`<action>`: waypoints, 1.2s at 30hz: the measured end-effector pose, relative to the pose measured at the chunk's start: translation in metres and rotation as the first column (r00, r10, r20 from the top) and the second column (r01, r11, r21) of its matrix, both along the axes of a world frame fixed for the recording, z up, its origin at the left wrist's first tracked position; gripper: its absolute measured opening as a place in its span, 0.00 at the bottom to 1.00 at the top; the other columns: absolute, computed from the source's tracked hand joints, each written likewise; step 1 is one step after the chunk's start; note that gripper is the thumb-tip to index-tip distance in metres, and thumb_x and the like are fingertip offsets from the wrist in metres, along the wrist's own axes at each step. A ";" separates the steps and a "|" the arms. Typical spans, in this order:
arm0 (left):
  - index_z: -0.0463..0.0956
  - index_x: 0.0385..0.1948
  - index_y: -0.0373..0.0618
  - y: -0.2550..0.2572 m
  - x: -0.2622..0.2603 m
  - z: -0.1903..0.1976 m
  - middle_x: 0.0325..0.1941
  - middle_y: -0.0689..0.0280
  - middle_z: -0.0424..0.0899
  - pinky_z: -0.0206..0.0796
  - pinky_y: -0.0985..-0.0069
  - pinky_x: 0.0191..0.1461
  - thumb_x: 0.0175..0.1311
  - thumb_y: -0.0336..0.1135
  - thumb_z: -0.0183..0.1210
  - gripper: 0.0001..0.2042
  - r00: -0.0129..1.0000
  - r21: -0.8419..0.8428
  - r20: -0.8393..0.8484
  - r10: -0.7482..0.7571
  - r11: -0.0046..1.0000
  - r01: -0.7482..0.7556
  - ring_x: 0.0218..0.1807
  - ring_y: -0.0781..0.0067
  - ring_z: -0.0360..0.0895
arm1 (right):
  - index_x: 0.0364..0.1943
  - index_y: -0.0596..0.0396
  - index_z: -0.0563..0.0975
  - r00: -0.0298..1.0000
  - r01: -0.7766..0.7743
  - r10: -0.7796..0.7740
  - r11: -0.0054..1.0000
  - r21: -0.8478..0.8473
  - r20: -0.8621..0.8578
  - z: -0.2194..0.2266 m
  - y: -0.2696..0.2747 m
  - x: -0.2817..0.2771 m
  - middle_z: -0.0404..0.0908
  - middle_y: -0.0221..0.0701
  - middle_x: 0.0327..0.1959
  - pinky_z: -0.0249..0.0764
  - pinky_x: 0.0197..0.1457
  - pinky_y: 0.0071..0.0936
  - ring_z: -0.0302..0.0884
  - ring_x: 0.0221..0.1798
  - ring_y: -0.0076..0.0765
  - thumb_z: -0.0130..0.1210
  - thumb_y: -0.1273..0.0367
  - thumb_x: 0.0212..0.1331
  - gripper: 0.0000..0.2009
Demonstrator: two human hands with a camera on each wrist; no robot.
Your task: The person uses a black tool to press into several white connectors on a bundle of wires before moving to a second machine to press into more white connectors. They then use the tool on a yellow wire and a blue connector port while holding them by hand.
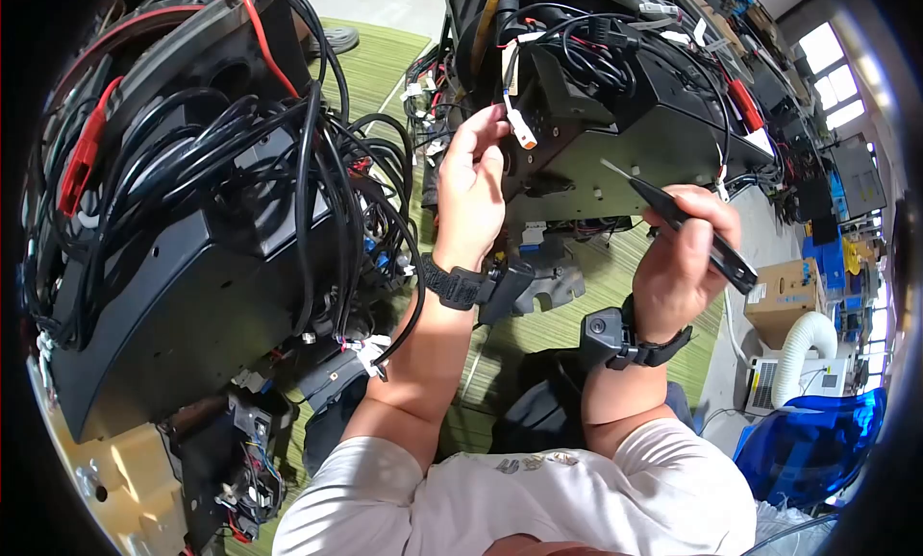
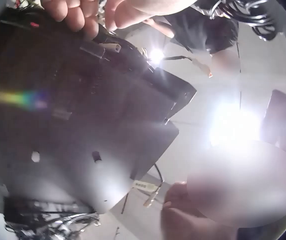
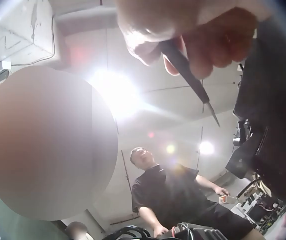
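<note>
In the head view my left hand [image 1: 471, 191] reaches to the front of a black metal housing [image 1: 586, 162]. Its fingertips pinch at a small white connector [image 1: 520, 128] with an orange end, which hangs from a cable with a paper tag. My right hand [image 1: 687, 253] grips a slim black tool [image 1: 663, 205] whose thin metal tip points toward the housing and the connector. That same tool [image 3: 185, 70] juts out below the curled fingers in the right wrist view. My left fingers [image 2: 75, 15] appear along the top of the left wrist view, above the dark housing panel.
A second black housing [image 1: 192, 296], heaped with black cables [image 1: 183, 162], stands to the left. Red clamps [image 1: 88, 157] hang there. At right are a cardboard box [image 1: 784, 292], a white hose [image 1: 803, 354] and a blue glossy object [image 1: 812, 450]. Another person [image 3: 168, 195] stands across from me.
</note>
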State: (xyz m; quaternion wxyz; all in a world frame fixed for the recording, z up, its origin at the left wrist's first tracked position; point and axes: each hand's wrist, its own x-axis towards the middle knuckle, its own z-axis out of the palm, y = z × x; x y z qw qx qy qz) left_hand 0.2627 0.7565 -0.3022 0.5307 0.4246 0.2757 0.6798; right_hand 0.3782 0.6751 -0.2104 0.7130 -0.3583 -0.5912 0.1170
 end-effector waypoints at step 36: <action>0.61 0.53 0.35 -0.007 0.001 -0.002 0.53 0.61 0.68 0.59 0.80 0.54 0.59 0.21 0.44 0.18 0.947 -0.096 0.249 -0.202 0.968 0.231 0.51 0.76 0.67 | 0.34 0.58 0.75 0.790 0.234 -0.075 0.954 -0.186 0.609 -0.022 0.021 -0.021 0.76 0.38 0.29 0.69 0.36 0.30 0.72 0.31 0.43 0.57 0.71 0.44 0.11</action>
